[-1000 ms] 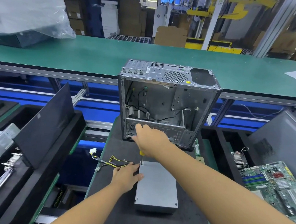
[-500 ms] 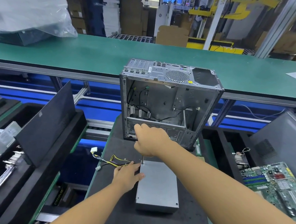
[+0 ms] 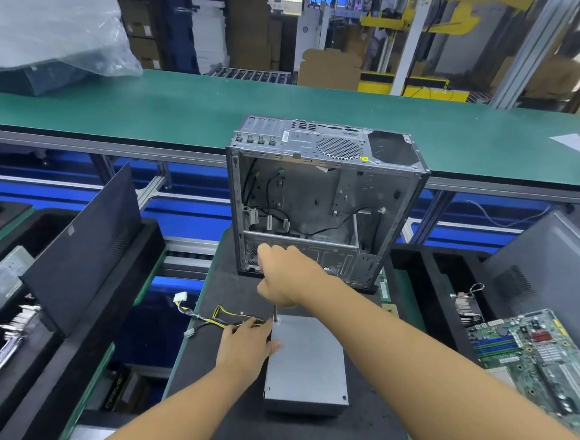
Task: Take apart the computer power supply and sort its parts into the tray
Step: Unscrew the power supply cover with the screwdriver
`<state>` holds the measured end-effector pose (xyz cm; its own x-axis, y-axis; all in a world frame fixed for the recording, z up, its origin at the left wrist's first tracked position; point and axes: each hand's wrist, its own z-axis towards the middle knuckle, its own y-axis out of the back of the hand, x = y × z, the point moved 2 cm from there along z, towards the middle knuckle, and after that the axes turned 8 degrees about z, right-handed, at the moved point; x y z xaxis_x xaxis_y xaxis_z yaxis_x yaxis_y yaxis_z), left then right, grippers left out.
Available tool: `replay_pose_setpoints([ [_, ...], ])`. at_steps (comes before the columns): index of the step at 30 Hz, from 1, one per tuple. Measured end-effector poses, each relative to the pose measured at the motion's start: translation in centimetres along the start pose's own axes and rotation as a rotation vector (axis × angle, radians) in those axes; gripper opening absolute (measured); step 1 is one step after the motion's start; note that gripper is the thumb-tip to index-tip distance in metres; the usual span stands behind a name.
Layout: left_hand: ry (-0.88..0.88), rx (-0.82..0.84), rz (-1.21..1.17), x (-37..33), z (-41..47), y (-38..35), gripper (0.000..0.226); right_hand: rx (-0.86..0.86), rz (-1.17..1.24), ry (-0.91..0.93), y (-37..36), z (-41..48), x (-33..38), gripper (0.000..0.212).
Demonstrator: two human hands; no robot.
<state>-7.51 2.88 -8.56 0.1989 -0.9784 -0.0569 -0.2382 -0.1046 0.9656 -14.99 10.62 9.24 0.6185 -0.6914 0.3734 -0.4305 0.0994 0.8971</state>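
The step in hand looks like taking out a screw. The power supply [image 3: 305,366], a grey metal box, lies flat on the black mat [image 3: 224,279], just in front of the empty computer case [image 3: 314,201]. The right hand [image 3: 287,278] is curled tight round a screwdriver [image 3: 275,313]. Its tip stands on the box's far left corner (the screw itself is too small to see). The right arm reaches forward over the box. The left hand [image 3: 247,346] lies against the box's left edge, with fingers fairly straight and thumb on top, pressing it down. Next, I think, the tool must turn while standing straight, and the box must not slip.
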Motion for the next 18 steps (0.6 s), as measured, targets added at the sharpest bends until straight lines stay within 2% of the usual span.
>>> replay_pose_setpoints([
  [4,0.002,-0.006,-0.008,0.02,0.08,-0.19,0.045,-0.028,0.021,-0.009,-0.34,-0.16,-0.24,0.019],
  [10,-0.004,0.002,0.264,-0.42,0.41,0.36,0.047,-0.045,0.035,-0.037,-0.53,-0.25,-0.76,0.021],
  [18,0.04,0.02,0.273,-0.71,0.52,0.52,0.048,-0.036,0.002,-0.047,-0.3,-0.72,-0.46,0.009],
])
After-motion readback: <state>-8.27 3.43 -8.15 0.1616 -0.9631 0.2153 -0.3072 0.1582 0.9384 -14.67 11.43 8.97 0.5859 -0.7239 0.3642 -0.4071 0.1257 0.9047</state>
